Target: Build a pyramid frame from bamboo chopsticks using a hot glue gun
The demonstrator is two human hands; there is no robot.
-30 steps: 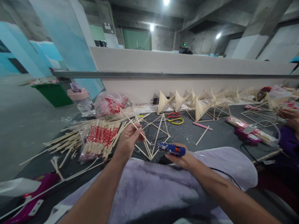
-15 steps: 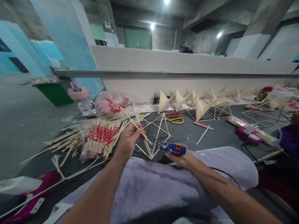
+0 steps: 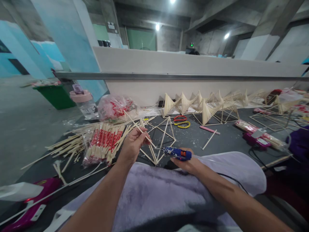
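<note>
My left hand (image 3: 135, 144) is closed on a thin wooden chopstick (image 3: 131, 120), which slants down toward the right. In my right hand (image 3: 187, 165) is a blue glue gun (image 3: 177, 153), its tip pointing left at the chopstick's lower end; whether they touch is hard to tell. Just behind and below the tip stands a frame of joined chopsticks (image 3: 166, 132) with triangular sides, resting on the dark table (image 3: 185, 138). Part of the frame is hidden behind my left hand.
Loose chopsticks (image 3: 65, 145) and a red-printed pack of chopsticks (image 3: 103, 141) lie left. Red and yellow scissors (image 3: 182, 124) lie behind the frame. Finished stick models (image 3: 207, 111) stand along the back. A bottle (image 3: 84, 103) stands back left; a purple sleeve (image 3: 299, 145) shows at right.
Both hands keep nearly the same place, with the glue gun shifted very slightly left. At the far right edge, the other person's hand has gone out of view.
</note>
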